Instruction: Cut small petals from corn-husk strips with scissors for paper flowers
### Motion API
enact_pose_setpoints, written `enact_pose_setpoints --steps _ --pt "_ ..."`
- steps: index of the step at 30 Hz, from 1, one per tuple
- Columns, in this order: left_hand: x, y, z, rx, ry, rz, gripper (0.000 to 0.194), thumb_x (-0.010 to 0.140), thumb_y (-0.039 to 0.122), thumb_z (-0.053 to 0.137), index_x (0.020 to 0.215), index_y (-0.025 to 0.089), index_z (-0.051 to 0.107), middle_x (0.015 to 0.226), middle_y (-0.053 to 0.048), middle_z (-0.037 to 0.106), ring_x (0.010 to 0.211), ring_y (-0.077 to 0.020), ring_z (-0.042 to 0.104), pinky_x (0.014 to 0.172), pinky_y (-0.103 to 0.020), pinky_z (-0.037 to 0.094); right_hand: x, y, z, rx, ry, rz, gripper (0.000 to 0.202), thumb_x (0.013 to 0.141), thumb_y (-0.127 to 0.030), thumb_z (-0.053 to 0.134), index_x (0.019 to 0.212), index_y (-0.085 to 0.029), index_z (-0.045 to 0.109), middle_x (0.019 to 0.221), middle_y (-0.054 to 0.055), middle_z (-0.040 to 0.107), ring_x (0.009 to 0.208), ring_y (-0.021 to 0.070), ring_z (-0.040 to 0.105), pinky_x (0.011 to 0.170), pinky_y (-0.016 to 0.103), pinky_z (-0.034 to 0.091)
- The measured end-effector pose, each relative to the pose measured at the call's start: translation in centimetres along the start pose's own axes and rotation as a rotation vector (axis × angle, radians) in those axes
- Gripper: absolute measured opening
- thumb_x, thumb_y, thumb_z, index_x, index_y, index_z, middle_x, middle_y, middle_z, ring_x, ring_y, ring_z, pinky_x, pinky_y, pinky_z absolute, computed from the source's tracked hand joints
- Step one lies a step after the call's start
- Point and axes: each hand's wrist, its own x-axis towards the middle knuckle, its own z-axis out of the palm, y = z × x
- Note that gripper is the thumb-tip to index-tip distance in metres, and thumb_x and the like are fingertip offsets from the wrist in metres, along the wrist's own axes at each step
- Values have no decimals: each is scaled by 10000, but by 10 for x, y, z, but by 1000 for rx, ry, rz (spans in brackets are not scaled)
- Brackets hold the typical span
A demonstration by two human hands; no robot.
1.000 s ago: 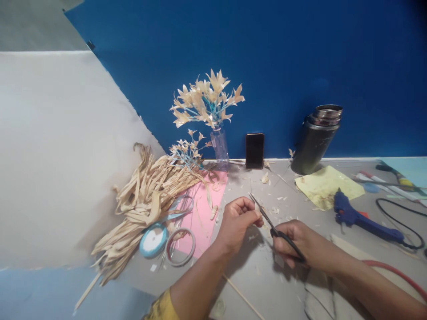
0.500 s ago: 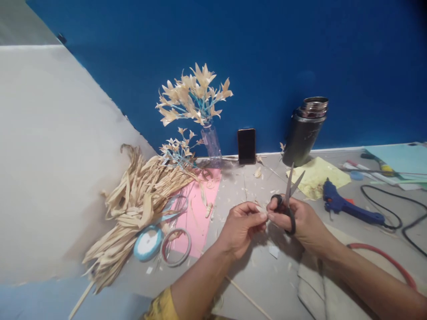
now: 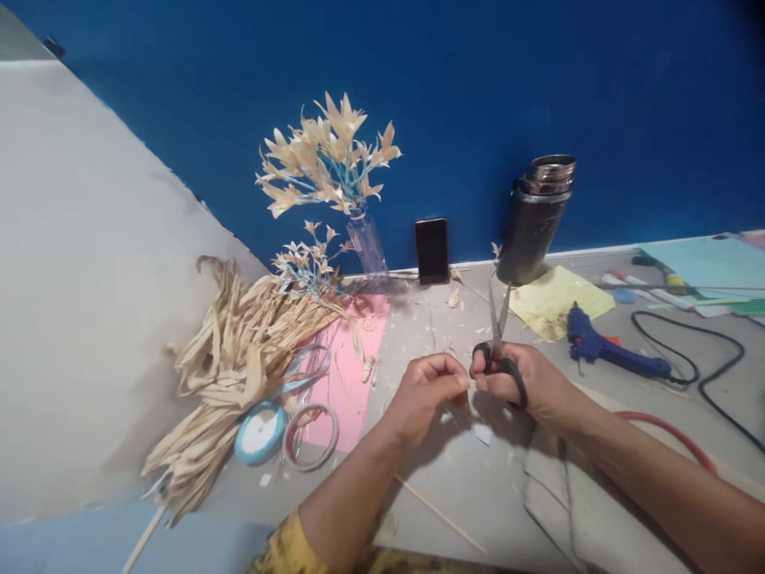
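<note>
The left hand [image 3: 425,396] has thumb and fingers pinched together, with a small pale piece [image 3: 469,383] just showing at the tips, too small to make out well. The right hand [image 3: 517,379] carries scissors [image 3: 496,344] by the black handles, blades parted and pointing away, up past the knuckles. This hold seems meant to leave the right thumb and forefinger free near the left fingertips; whether they touch the piece I cannot tell.

Left of the hands, a bundle of dried husks [image 3: 251,343] lies partly over a pink sheet [image 3: 352,399], with a ribbon spool [image 3: 261,432] and a tape roll [image 3: 311,466] nearer the body. On the right, a glue gun [image 3: 621,355] rests beside a yellow paper [image 3: 547,295], which probably shields the surface from drips.

The roomiest stretch of table [image 3: 412,335] runs straight ahead of the hands, strewn with scraps, up to a phone [image 3: 431,251] leaning at the blue wall [image 3: 418,119]. A flask [image 3: 531,231] stands beyond the blade tips, limiting reach there; a thin stick [image 3: 439,514] lies just below the hands.
</note>
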Motion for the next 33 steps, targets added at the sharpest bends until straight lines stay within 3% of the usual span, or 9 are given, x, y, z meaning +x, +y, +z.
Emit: enact_pose_setpoints --steps 4,8,13,16,21,33 --pt "-1 1 0 87 17 26 155 677 273 751 654 160 647 563 -16 589 551 -117 527 610 -262 391 3 4 -5 -9 15 -4 260 721 -333 735 858 -173 582 632 -58 502 530 86 402 493 215 304" --pt "1 2 0 -111 81 26 184 668 269 785 690 155 642 602 -3 599 567 -107 542 618 -251 415 2 -1 -4 -56 46 -31 263 767 -399 700 847 -175 586 578 -66 460 521 94 373 489 223 279" --pt "6 -1 0 -354 233 134 225 656 276 823 723 153 647 678 -9 644 640 -111 593 654 -240 449 -1 1 10 -143 -186 -24 493 877 -629 502 795 -152 601 633 0 553 509 106 411 492 240 300" --pt "9 -5 2 -450 296 156 252 623 273 854 738 143 672 707 -22 667 679 -119 614 677 -241 461 -2 11 17 -169 -265 -18 546 888 -675 453 785 -158 593 653 15 580 515 108 415 491 239 297" --pt "11 -13 8 -531 310 126 279 579 264 885 737 132 697 725 -32 682 682 -112 612 701 -237 464 -1 17 22 -168 -262 -21 574 844 -732 462 711 -182 563 594 -9 550 497 110 420 473 231 306" --pt "11 -14 13 -567 282 84 261 575 218 869 714 136 665 640 -3 618 614 -93 538 619 -210 426 -2 16 25 -156 -226 38 475 812 -639 579 665 -189 539 547 -34 526 455 101 426 437 226 309"
